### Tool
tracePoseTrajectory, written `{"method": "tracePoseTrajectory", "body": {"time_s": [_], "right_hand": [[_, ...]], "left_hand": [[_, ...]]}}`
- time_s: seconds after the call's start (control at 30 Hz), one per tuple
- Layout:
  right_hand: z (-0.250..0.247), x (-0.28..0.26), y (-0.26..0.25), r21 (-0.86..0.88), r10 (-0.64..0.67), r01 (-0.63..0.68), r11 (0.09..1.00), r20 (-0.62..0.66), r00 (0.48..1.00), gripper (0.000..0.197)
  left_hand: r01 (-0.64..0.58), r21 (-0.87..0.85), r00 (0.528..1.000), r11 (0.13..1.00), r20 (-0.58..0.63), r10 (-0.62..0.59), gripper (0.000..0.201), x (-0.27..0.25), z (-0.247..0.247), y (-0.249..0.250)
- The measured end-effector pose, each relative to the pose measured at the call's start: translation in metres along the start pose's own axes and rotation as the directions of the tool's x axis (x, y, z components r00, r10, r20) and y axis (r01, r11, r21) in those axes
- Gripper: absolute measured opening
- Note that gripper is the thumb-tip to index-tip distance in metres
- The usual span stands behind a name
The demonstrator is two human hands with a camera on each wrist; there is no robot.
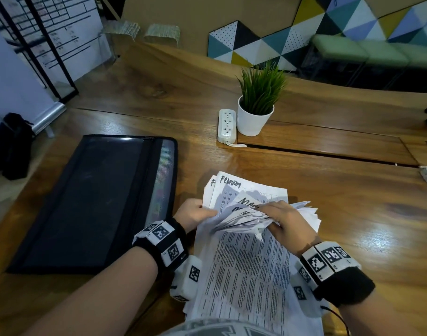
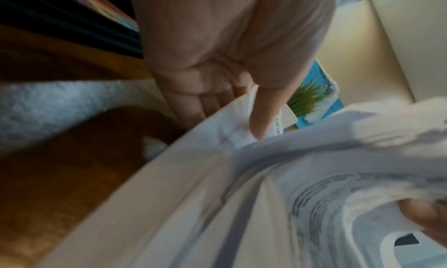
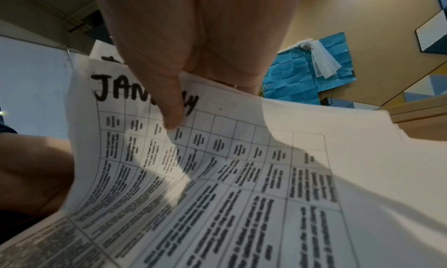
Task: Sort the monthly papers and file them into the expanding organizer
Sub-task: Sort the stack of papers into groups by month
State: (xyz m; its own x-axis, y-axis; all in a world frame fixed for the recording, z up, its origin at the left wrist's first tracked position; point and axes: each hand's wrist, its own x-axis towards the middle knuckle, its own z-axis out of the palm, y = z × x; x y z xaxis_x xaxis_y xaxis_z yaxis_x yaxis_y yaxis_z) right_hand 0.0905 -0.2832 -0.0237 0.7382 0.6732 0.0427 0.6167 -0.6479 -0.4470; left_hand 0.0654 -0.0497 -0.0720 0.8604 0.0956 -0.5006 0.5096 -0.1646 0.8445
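The surface [image 1: 328,214] is a broad slab of glossy, warm-brown wood with visible grain and a long inset panel running across its far half. On it, to the left, a black expanding organizer [image 1: 93,202] lies flat and zipped, with coloured tabs faintly showing through its mesh edge. Near the middle stand a white power strip [image 1: 227,126] and, just beside it, a white pot of green grass-like plant [image 1: 256,103].

Directly in front of the person lies the stack of papers [image 1: 246,275], printed tables with month names handwritten on top; "February" reads on a far sheet. The left hand [image 1: 195,213] pinches the stack's left edge, thumb on top. The right hand [image 1: 285,221] grips a fanned bundle of sheets lifted off the pile; in the right wrist view its thumb [image 3: 169,104] presses a sheet headed, apparently, "January".

Beyond the surface, a tan wall carries geometric panels [image 1: 256,42] in teal, yellow, black and white. A whiteboard chart [image 1: 57,32] stands at the left.
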Motion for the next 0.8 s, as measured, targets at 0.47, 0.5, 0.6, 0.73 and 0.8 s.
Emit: {"method": "tracePoseTrajectory", "body": {"time_s": [0.47,0.5,0.6,0.73,0.8], "right_hand": [[-0.011,0.049,-0.003,-0.093,0.167,-0.148,0.985,0.254,0.953,0.040],[-0.009,0.053,-0.002,-0.106,0.187,-0.164,0.981,0.274,0.943,0.041],[-0.004,0.067,0.000,-0.128,0.225,-0.194,0.973,0.311,0.923,0.046],[0.004,0.078,0.000,-0.116,0.257,-0.233,0.966,0.284,0.924,0.053],[0.007,0.080,-0.001,-0.085,0.291,-0.279,0.957,0.241,0.926,0.059]], "left_hand": [[-0.109,0.023,0.809,0.994,-0.579,0.102,0.019,-0.018,-0.121,0.034],[-0.122,0.017,0.783,0.992,-0.613,0.107,0.016,-0.022,-0.130,0.036],[-0.156,-0.034,0.734,0.987,-0.672,0.093,0.017,-0.035,-0.156,0.042],[-0.079,-0.106,0.727,0.991,-0.687,-0.016,0.035,-0.044,-0.207,0.034],[-0.038,-0.093,0.723,0.995,-0.690,-0.037,0.041,-0.044,-0.228,0.025]]}}
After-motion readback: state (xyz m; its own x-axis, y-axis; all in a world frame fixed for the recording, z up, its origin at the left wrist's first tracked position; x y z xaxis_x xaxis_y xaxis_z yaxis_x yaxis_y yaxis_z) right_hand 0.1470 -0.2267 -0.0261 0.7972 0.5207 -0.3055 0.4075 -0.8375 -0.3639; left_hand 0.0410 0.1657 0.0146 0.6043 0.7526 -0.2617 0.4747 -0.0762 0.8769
